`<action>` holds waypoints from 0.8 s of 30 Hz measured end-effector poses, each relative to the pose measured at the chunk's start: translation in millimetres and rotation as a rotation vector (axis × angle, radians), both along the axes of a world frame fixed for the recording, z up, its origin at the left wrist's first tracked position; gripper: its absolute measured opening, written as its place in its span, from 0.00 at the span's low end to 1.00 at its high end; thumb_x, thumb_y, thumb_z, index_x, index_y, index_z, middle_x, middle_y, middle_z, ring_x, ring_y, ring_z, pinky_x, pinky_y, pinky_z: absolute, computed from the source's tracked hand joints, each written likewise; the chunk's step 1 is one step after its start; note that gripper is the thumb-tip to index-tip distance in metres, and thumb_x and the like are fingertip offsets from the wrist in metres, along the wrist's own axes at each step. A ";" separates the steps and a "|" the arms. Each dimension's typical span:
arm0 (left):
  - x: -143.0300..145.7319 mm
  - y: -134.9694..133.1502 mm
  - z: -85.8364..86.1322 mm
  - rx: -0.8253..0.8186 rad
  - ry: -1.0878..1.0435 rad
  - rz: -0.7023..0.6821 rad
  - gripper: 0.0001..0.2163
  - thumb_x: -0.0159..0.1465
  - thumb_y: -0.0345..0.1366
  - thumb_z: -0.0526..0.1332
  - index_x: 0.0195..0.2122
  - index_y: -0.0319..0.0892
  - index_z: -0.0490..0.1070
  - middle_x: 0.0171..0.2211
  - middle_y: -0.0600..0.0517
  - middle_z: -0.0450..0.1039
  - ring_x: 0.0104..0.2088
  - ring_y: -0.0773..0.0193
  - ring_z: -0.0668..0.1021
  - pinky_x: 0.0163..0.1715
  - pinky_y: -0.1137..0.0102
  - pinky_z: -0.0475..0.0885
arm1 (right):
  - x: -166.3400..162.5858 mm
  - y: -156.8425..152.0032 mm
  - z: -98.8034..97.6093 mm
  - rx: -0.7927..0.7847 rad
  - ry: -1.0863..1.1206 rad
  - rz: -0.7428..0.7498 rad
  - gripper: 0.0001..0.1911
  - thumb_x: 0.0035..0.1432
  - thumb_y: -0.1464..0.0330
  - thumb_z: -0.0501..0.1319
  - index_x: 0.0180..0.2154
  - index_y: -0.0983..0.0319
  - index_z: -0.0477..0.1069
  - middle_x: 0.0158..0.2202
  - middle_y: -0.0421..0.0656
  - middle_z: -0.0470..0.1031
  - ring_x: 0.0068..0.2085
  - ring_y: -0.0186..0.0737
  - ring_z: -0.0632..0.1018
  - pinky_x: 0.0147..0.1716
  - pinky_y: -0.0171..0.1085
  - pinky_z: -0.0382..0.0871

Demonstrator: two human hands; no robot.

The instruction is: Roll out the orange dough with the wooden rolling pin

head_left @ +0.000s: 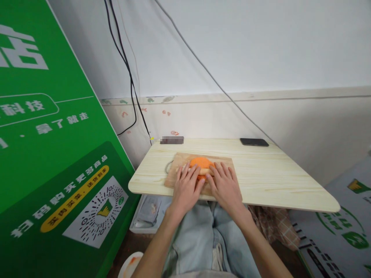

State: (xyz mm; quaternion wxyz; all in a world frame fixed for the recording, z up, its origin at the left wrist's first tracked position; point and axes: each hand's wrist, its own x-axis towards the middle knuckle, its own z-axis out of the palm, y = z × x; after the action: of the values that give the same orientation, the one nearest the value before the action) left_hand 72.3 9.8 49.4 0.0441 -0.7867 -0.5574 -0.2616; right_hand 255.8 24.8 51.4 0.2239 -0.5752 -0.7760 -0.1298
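Observation:
On a wooden cutting board (211, 189) lies a flattened piece of orange dough (201, 161). Across it runs a pale, rounded bar that looks like a rolling pin (205, 171), with orange showing both above and below. My left hand (187, 185) rests palm down over the bar's left part, fingers stretched and apart. Over the right part lies my right hand (224, 184), also flat with its fingers extended. Both thumbs point inward near the dough's front edge. The bar's ends are mostly hidden beneath my fingers. A metal ring handle sticks out at the board's left.
The board sits at the front edge of a light wood table (275, 173). A black phone (254, 142) lies at the back right, a dark blurred object (172, 140) at the back left. Cables (131, 79) hang by the wall. A green panel (72, 154) stands left; a white tray (142, 227) sits below.

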 end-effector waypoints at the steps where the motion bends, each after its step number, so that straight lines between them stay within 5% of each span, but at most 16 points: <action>1: 0.3 6.3 2.7 -0.005 -0.007 0.004 0.22 0.81 0.46 0.49 0.71 0.49 0.68 0.73 0.50 0.69 0.76 0.53 0.63 0.78 0.49 0.53 | -0.4 5.9 2.7 -0.006 -0.006 0.000 0.27 0.80 0.57 0.47 0.65 0.61 0.75 0.71 0.50 0.72 0.73 0.57 0.67 0.72 0.54 0.52; 8: 2.4 54.0 23.6 -0.080 -0.051 -0.024 0.15 0.81 0.41 0.51 0.49 0.46 0.79 0.54 0.48 0.83 0.58 0.53 0.79 0.64 0.52 0.67 | 0.6 50.5 23.6 -0.076 0.033 0.062 0.25 0.82 0.60 0.46 0.53 0.62 0.80 0.60 0.52 0.83 0.66 0.54 0.75 0.67 0.51 0.59; 17: -1.1 6.4 -3.6 0.066 -0.090 -0.026 0.18 0.79 0.44 0.56 0.67 0.49 0.71 0.66 0.49 0.77 0.70 0.51 0.71 0.74 0.49 0.58 | -0.3 9.9 -2.0 0.077 0.058 0.027 0.23 0.80 0.59 0.50 0.59 0.63 0.78 0.66 0.52 0.77 0.71 0.59 0.69 0.72 0.56 0.52; 24: 4.3 33.5 14.7 -0.009 -0.085 0.014 0.12 0.79 0.44 0.58 0.54 0.47 0.77 0.57 0.47 0.82 0.61 0.50 0.78 0.65 0.49 0.66 | 1.4 39.4 19.8 -0.021 0.050 0.088 0.23 0.81 0.61 0.49 0.50 0.61 0.82 0.58 0.52 0.83 0.64 0.54 0.75 0.69 0.55 0.56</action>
State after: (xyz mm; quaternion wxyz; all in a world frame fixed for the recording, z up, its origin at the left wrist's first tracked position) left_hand 76.6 43.3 64.1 0.0187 -0.7712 -0.5654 -0.2919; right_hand 257.2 64.2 71.1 0.2427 -0.5456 -0.7962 -0.0975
